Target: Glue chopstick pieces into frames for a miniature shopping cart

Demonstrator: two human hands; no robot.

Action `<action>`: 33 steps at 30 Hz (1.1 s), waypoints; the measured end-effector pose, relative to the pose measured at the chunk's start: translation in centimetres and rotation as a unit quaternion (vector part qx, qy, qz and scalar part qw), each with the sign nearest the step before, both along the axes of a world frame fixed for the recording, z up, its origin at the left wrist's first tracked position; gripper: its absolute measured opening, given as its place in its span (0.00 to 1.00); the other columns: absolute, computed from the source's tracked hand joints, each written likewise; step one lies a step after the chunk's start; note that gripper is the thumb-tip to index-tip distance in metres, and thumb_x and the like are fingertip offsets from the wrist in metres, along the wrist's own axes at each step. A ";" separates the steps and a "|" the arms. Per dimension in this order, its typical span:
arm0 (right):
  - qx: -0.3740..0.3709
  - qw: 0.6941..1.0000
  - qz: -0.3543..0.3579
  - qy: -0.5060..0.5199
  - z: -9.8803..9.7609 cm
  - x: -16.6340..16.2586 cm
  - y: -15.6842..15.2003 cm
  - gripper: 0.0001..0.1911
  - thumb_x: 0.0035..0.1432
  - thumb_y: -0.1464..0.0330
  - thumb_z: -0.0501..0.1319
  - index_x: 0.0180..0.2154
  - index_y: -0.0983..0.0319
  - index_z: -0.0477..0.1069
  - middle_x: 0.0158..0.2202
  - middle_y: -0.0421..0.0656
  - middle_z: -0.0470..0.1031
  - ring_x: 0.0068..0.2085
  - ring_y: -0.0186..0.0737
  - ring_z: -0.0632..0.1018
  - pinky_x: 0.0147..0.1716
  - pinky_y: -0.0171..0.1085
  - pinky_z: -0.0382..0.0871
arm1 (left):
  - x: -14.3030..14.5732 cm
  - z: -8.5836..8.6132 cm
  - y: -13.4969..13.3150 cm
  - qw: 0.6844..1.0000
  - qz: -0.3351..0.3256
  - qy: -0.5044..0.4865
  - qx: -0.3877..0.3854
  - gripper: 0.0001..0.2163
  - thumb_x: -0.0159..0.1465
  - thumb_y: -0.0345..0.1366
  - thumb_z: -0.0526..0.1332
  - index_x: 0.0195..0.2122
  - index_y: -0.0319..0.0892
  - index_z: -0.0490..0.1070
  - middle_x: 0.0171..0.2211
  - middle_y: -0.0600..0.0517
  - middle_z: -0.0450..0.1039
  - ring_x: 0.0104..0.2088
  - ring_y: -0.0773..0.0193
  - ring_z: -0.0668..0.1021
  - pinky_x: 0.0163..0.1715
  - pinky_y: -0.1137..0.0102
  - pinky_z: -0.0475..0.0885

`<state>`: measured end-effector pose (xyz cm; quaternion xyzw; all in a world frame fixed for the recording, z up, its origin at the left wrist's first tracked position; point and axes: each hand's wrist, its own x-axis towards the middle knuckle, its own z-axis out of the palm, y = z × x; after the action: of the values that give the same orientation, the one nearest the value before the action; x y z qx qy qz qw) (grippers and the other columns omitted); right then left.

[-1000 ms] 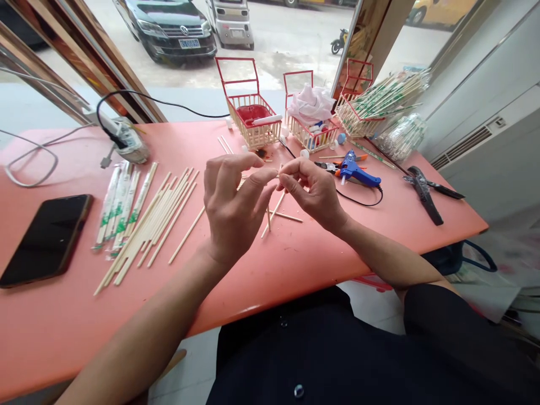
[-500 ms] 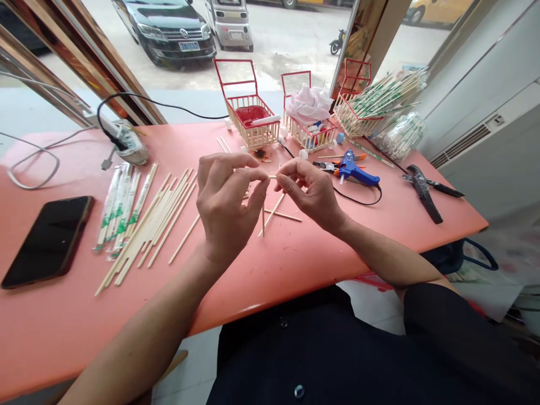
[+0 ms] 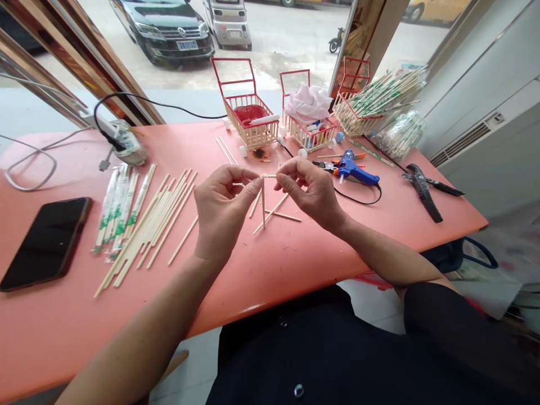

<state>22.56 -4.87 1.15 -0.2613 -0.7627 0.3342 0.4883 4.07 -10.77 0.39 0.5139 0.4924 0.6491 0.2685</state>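
Note:
My right hand (image 3: 310,191) pinches the right end of a short wooden stick (image 3: 270,176) between thumb and fingers. At its left end, this stick meets the top of an upright wooden stick (image 3: 264,205), forming a corner. My left hand (image 3: 221,211) is closed around that corner, thumb and fingertips at the joint; part of another stick shows between its fingers. Below my hands, loose chopsticks (image 3: 283,215) lie crossed on the pink table (image 3: 295,259). To the left of my left hand lies a spread of bare chopsticks (image 3: 158,225).
Small stick-built carts with red handles (image 3: 253,132) stand at the back. A blue glue gun (image 3: 354,169) with a black cord lies right of my hands, pliers (image 3: 424,191) farther right. Wrapped chopsticks (image 3: 118,208), a phone (image 3: 46,242) and a power strip (image 3: 129,146) occupy the left.
My left fingers have drawn slightly down and left, uncovering the corner and more of the short stick. My right hand stays nearly still, still pinching it.

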 end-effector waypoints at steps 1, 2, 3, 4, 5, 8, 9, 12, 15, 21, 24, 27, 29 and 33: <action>0.002 1.000 0.001 0.004 0.0 0.0 0.0 0.23 0.74 0.47 0.67 0.40 0.61 0.76 0.34 0.39 0.83 0.34 0.32 0.81 0.33 0.33 0.69 | 0.0 -0.2 0.1 1.000 -0.007 -0.015 -0.006 0.06 0.63 0.37 0.76 0.39 0.47 0.82 0.37 0.53 0.82 0.36 0.63 0.82 0.37 0.68 0.79; 0.003 1.000 0.002 0.006 -0.1 0.0 0.1 0.23 0.75 0.47 0.67 0.40 0.61 0.76 0.34 0.39 0.83 0.34 0.32 0.81 0.33 0.33 0.69 | 0.0 -0.3 0.2 1.000 -0.012 -0.025 -0.010 0.07 0.63 0.37 0.76 0.40 0.47 0.83 0.37 0.53 0.83 0.36 0.63 0.83 0.37 0.69 0.80; 0.003 1.000 0.003 0.007 -0.1 0.0 0.1 0.23 0.75 0.47 0.67 0.40 0.61 0.75 0.34 0.38 0.83 0.35 0.31 0.82 0.33 0.32 0.70 | -0.1 -0.3 0.2 0.999 -0.017 -0.029 -0.011 0.08 0.63 0.38 0.77 0.41 0.47 0.83 0.37 0.53 0.83 0.37 0.63 0.84 0.38 0.69 0.80; 0.002 1.000 0.005 0.007 -0.1 0.0 0.1 0.23 0.75 0.47 0.67 0.40 0.61 0.75 0.35 0.38 0.82 0.35 0.31 0.82 0.34 0.32 0.70 | -0.1 -0.3 0.1 0.999 -0.020 -0.030 -0.012 0.08 0.62 0.38 0.78 0.42 0.47 0.84 0.37 0.52 0.84 0.37 0.63 0.84 0.38 0.69 0.80; 0.003 1.000 0.006 0.006 -0.1 0.0 0.1 0.23 0.75 0.47 0.67 0.41 0.61 0.75 0.35 0.38 0.82 0.35 0.31 0.82 0.34 0.32 0.70 | -0.1 -0.3 0.1 0.999 -0.021 -0.027 -0.013 0.08 0.62 0.39 0.78 0.42 0.47 0.85 0.37 0.52 0.84 0.36 0.63 0.84 0.38 0.69 0.80; 0.009 1.000 0.010 0.005 0.0 0.0 0.1 0.23 0.75 0.47 0.66 0.41 0.61 0.75 0.35 0.38 0.82 0.35 0.31 0.82 0.34 0.32 0.71 | -0.2 -0.1 -0.2 1.000 -0.012 -0.009 -0.015 0.06 0.62 0.38 0.78 0.40 0.48 0.87 0.35 0.53 0.85 0.34 0.64 0.82 0.37 0.69 0.80; 0.012 1.000 0.011 0.005 0.0 0.0 0.0 0.23 0.75 0.47 0.66 0.41 0.61 0.75 0.35 0.38 0.82 0.35 0.31 0.82 0.34 0.32 0.71 | -0.2 0.0 -0.2 1.000 -0.007 -0.003 -0.014 0.06 0.62 0.37 0.78 0.39 0.48 0.87 0.35 0.53 0.85 0.33 0.65 0.82 0.37 0.69 0.80; 0.017 1.000 0.015 0.002 0.0 0.1 0.0 0.23 0.76 0.47 0.66 0.41 0.61 0.76 0.35 0.39 0.82 0.35 0.31 0.82 0.35 0.32 0.71 | -0.2 0.2 -0.3 1.000 0.003 -0.001 -0.008 0.04 0.62 0.36 0.78 0.38 0.49 0.88 0.35 0.54 0.86 0.33 0.65 0.82 0.37 0.69 0.80; 0.023 1.000 0.014 -0.008 0.0 0.1 0.0 0.23 0.76 0.47 0.66 0.41 0.61 0.76 0.35 0.39 0.82 0.36 0.32 0.82 0.35 0.32 0.71 | -0.1 0.4 -0.4 1.000 0.006 -0.009 -0.008 0.04 0.62 0.36 0.79 0.38 0.49 0.89 0.35 0.54 0.87 0.34 0.64 0.84 0.37 0.69 0.80; 0.056 0.998 0.028 0.010 0.2 0.1 -0.2 0.20 0.77 0.51 0.66 0.40 0.61 0.77 0.35 0.38 0.83 0.36 0.30 0.83 0.35 0.31 0.71 | 0.0 0.8 -0.5 1.000 0.008 -0.012 -0.007 0.04 0.61 0.33 0.79 0.35 0.50 0.89 0.32 0.55 0.86 0.34 0.64 0.85 0.37 0.69 0.82; 0.067 0.997 0.031 0.013 0.2 0.1 -0.2 0.20 0.78 0.52 0.66 0.41 0.61 0.77 0.36 0.38 0.84 0.37 0.30 0.83 0.36 0.31 0.72 | 0.0 0.8 -0.6 1.000 0.015 -0.007 -0.002 0.04 0.61 0.32 0.78 0.34 0.50 0.89 0.33 0.55 0.87 0.35 0.62 0.86 0.39 0.68 0.83; 0.065 0.997 0.028 0.010 0.2 0.1 -0.2 0.20 0.77 0.51 0.66 0.41 0.61 0.77 0.36 0.38 0.84 0.37 0.30 0.84 0.36 0.31 0.72 | 0.1 0.9 -0.7 1.000 0.022 0.006 0.004 0.04 0.63 0.32 0.77 0.35 0.51 0.89 0.34 0.55 0.88 0.36 0.62 0.87 0.39 0.68 0.83; 0.066 0.997 0.028 0.013 0.2 0.1 -0.1 0.19 0.78 0.52 0.66 0.41 0.61 0.77 0.36 0.39 0.84 0.37 0.30 0.84 0.36 0.31 0.73 | 0.1 1.0 -0.8 0.999 0.032 0.019 0.012 0.05 0.64 0.32 0.77 0.37 0.51 0.90 0.35 0.54 0.88 0.36 0.63 0.87 0.39 0.69 0.83; 0.066 0.997 0.026 0.013 0.2 0.2 -0.1 0.18 0.79 0.54 0.65 0.41 0.62 0.78 0.37 0.39 0.85 0.37 0.30 0.85 0.36 0.31 0.73 | -0.1 1.4 -0.9 0.995 0.060 0.066 0.036 0.09 0.64 0.30 0.77 0.41 0.52 0.90 0.37 0.55 0.89 0.37 0.64 0.87 0.40 0.69 0.83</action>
<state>22.71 -4.99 1.32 -0.2041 -0.7830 0.2995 0.5056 4.01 -11.67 1.75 0.5349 0.5152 0.6458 0.1771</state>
